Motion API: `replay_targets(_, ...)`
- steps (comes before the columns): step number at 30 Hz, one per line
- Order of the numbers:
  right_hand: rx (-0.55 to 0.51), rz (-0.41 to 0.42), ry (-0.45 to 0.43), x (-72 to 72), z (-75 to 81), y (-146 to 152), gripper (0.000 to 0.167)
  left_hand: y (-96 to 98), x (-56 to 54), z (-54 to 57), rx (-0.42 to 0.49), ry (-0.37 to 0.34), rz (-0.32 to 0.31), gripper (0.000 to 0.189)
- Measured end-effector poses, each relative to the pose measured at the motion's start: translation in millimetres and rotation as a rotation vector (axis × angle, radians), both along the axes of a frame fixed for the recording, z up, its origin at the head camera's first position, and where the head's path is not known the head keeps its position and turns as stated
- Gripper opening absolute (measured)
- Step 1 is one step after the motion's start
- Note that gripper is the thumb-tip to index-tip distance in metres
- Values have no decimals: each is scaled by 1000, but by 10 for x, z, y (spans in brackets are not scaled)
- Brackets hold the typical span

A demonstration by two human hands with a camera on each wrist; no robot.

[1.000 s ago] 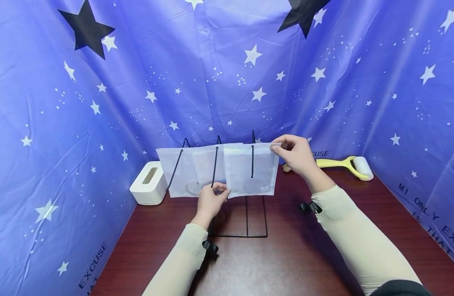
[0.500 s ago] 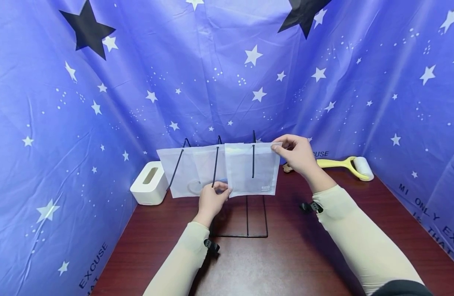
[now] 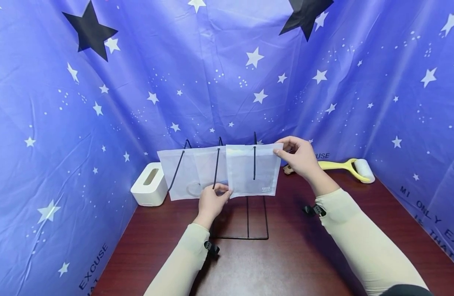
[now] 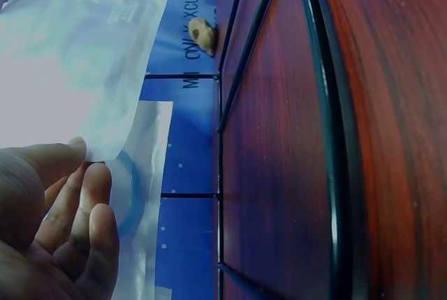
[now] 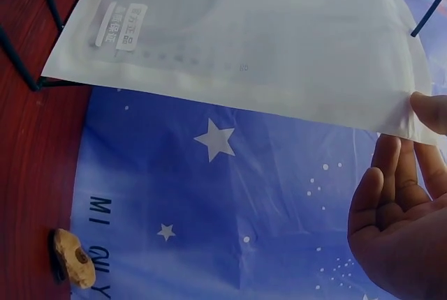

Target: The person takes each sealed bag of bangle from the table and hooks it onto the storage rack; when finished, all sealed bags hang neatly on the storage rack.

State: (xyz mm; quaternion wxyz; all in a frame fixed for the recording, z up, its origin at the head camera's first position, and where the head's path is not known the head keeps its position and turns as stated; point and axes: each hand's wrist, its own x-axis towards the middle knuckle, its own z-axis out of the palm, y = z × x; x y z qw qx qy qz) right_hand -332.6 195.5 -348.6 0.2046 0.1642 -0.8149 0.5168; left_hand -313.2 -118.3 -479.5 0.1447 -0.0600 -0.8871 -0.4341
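A translucent white pouch [image 3: 242, 172] hangs on the right prong of a black wire rack [image 3: 249, 238]. My left hand [image 3: 211, 202] pinches its lower left corner between thumb and fingers. At its upper right corner, my right hand [image 3: 299, 158] pinches the edge, thumb in front. In the right wrist view, a small printed label [image 5: 129, 28] shows on the pouch, with a faint round shape inside. Two similar pouches hang to the left, an outer pouch [image 3: 173, 164] and a middle pouch [image 3: 208, 162]. Behind my left fingers, a blue ring-like shape [image 4: 138, 192] shows through a pouch.
On the left stands a white tissue box [image 3: 150, 187]. A yellow-handled roller [image 3: 345, 165] with a white head lies at the back right. A small tan object [image 5: 75, 258] sits near the table's back edge. Blue star-patterned cloth [image 3: 212, 61] surrounds the brown table [image 3: 286, 263].
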Motion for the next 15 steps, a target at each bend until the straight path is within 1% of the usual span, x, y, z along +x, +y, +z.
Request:
replay_targets(3,-26,14,-3,28,-21,31,30,-23,26,6,-7,-2,0,15)
replay_targets(5,-33,9,-8,68,-49,72,34,-53,48,-13,-20,3,0,14)
replay_targets(8,-37,-2,0,149,-132,169,37,-143,99,-51,-50,37,-2,13)
replay_targets(11,-14,-23,30,269,-257,309,36,-282,163,-80,-80,77,-8,11)
replay_targets(15,33,-75,59,489,-442,503,30,-531,281,-82,-98,103,-46,8)
